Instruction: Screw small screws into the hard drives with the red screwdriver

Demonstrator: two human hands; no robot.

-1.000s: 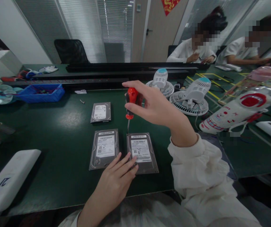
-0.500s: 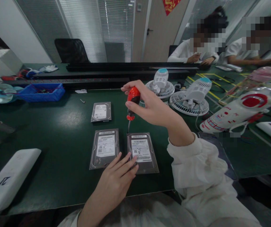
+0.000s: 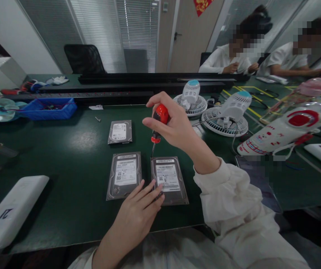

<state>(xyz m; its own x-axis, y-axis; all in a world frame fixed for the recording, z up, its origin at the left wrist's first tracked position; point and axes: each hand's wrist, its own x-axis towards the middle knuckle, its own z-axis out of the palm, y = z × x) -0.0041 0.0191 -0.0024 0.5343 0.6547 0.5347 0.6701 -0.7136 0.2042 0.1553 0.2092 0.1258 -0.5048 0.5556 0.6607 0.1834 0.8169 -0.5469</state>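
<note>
My right hand (image 3: 174, 125) is closed round a red-handled screwdriver (image 3: 158, 121), held upright with its tip at the top left corner of the right hard drive (image 3: 168, 179). My left hand (image 3: 139, 215) lies flat with fingers stretched out, its fingertips pressing on the near left corner of that drive. A second hard drive (image 3: 124, 175) lies just to the left, touching neither hand. A third, smaller-looking hard drive (image 3: 119, 132) sits farther back on the dark green table (image 3: 73, 164).
Two small white fans (image 3: 224, 119) stand at the right rear, beside a white and red device (image 3: 283, 130). A blue tray (image 3: 46, 109) and a loose screw (image 3: 98, 119) are at the left rear. A white box (image 3: 10, 213) lies near left. Two people sit at the far table.
My right hand has closed tighter over the screwdriver handle and turned slightly, the fingers curling in. My left hand and the drives have stayed put.
</note>
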